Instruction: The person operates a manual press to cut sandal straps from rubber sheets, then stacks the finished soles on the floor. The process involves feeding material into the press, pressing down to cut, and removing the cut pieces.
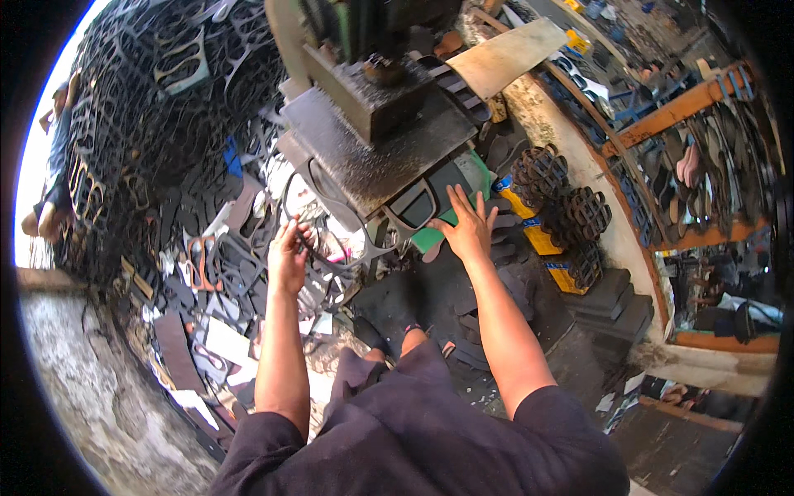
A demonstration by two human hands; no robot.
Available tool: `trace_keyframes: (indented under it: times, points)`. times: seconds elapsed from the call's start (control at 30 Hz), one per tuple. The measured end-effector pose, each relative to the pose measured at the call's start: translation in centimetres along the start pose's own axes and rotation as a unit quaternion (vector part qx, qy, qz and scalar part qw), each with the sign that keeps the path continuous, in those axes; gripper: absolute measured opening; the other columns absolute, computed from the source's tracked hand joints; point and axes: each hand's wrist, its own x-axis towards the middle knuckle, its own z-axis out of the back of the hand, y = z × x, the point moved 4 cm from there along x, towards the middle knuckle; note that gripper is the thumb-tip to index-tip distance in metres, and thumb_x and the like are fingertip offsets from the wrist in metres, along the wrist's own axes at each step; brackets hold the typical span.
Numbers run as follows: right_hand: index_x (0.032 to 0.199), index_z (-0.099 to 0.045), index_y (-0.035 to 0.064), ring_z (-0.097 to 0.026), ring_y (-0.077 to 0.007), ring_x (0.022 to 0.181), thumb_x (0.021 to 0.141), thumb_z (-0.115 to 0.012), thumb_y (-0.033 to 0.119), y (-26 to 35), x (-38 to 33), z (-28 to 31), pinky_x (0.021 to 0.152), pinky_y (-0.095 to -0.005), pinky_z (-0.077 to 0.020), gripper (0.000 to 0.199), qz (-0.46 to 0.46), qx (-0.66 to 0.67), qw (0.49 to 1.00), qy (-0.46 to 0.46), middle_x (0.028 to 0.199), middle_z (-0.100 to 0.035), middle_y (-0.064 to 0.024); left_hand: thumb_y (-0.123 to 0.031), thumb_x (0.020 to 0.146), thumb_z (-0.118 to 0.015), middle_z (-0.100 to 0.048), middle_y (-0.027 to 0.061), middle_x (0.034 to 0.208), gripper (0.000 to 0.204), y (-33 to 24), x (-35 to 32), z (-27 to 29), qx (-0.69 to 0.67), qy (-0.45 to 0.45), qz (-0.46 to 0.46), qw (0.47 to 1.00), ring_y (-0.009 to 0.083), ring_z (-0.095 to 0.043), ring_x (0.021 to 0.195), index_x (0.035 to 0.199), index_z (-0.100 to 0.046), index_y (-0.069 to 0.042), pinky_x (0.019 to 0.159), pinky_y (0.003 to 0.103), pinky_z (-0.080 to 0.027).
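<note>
The person stands at a die-cutting press (372, 99), and the work looks to be mid-cycle rather than at its start or end. The right hand (467, 227) lies flat, fingers spread apart, on a dark rubber sheet (447, 186) that rests on the green cutting pad (430, 240) at the front edge of the press bed — it presses or steadies the sheet and grips nothing. Just beside that hand, under the lip of the heavy steel plate (364, 149), a sole-shaped cutting die (413, 202) sits on the sheet. The left hand (288, 252) is off to the side of the bed, fingers curled on a strip of the punched-out black scrap web (331, 240) that trails from under the plate; whether the grip is tight I cannot tell. As a judgement, much cutting is already done: the scrap heap (149, 116) of black webbing with sole-shaped holes rises high on the left and spills across the floor, and stacks of cut pieces (562, 198) stand on yellow blocks to the right of the bed. What seems left for this sheet is clearing the spent web and punching the uncut part under the right hand — how much uncut material remains is hidden by the plate.
</note>
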Motion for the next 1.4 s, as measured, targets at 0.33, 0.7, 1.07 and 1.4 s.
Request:
trace_keyframes:
  times: [0.33, 0.7, 1.07, 1.4]
  points:
    - [0.148, -0.055, 0.0214, -0.014, -0.0349, 0.158, 0.084, -0.077, 0.050, 0.2, 10.9, -0.1, 0.122, -0.0722, -0.0033, 0.074, -0.039, 0.024, 0.997, 0.064, 0.164, -0.039, 0.0032, -0.026, 0.102, -0.066, -0.069, 0.0037, 0.117, 0.046, -5.6, 4.8, -4.2, 0.103, -0.036, -0.039, 0.993, 0.0136, -0.062, 0.103, 0.143, -0.056, -0.009, 0.091, 0.031, -0.051]
    - [0.119, -0.069, 0.0005, -0.064, -0.0383, 0.117, 0.090, -0.070, 0.046, 0.2, 12.7, 38.2, 0.108, -0.0589, -0.0442, 0.053, 0.128, -0.040, 0.931, -0.339, 0.115, -0.070, -0.0225, -0.020, 0.104, -0.058, -0.067, 0.0112, 0.110, 0.028, -22.8, -17.7, -46.9, 0.352, 0.124, -0.698, 0.612, 0.0198, -0.063, 0.104, 0.121, -0.064, 0.001, 0.091, 0.036, -0.051]
    - [0.136, -0.059, 0.0058, -0.059, -0.0395, 0.123, 0.087, -0.075, 0.045, -14.6, 3.9, 35.9, 0.106, -0.0562, -0.0422, 0.065, 0.029, -0.080, 0.810, -0.580, 0.128, -0.063, -0.0204, -0.026, 0.094, -0.057, -0.063, 0.0066, 0.080, 0.019, -7.6, -22.0, -59.8, 0.467, 0.152, -0.798, 0.349, 0.0239, -0.064, 0.079, 0.088, -0.065, -0.011, 0.075, 0.043, -0.051]
    - [0.139, -0.057, 0.0083, -0.062, -0.0379, 0.115, 0.078, -0.078, 0.063, -12.9, -6.8, 15.2, 0.098, -0.0549, -0.0428, 0.085, -0.112, 0.045, 0.934, -0.337, 0.125, -0.067, -0.0150, -0.045, 0.093, -0.063, -0.057, 0.0110, 0.141, 0.058, 10.6, -9.9, -40.2, 0.581, 0.402, -0.634, 0.315, 0.0267, -0.044, 0.142, 0.140, -0.052, -0.012, 0.120, 0.049, -0.029]
